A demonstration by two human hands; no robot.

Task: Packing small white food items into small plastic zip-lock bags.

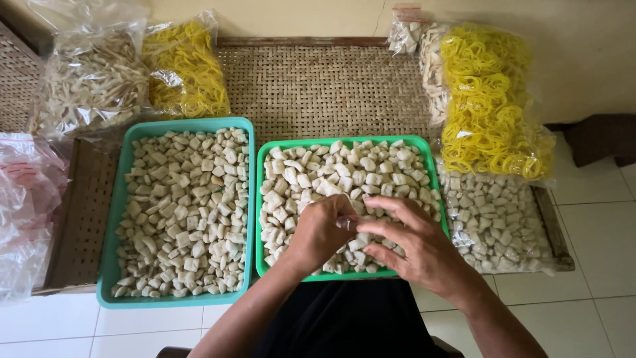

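Note:
Two trays full of small pale cracker chunks lie side by side on a woven mat: a teal tray (pixel 109 219) on the left and a green tray (pixel 260 199) on the right. Both my hands hover over the green tray's near half. My left hand (pixel 318 232) is curled, pinching something small and thin against my right hand (pixel 411 242), whose fingers spread over the chunks (pixel 311 176). What is pinched between them is too small to make out, possibly a thin clear bag.
A woven bamboo mat (pixel 318 86) holds everything. Clear bags sit around: pale strips (pixel 93 79) and yellow curls (pixel 185 69) at back left, a tall yellow bag (pixel 490 99) and a bag of chunks (pixel 503 219) at right. Crumpled clear plastic (pixel 23 199) lies far left. White floor tiles in front.

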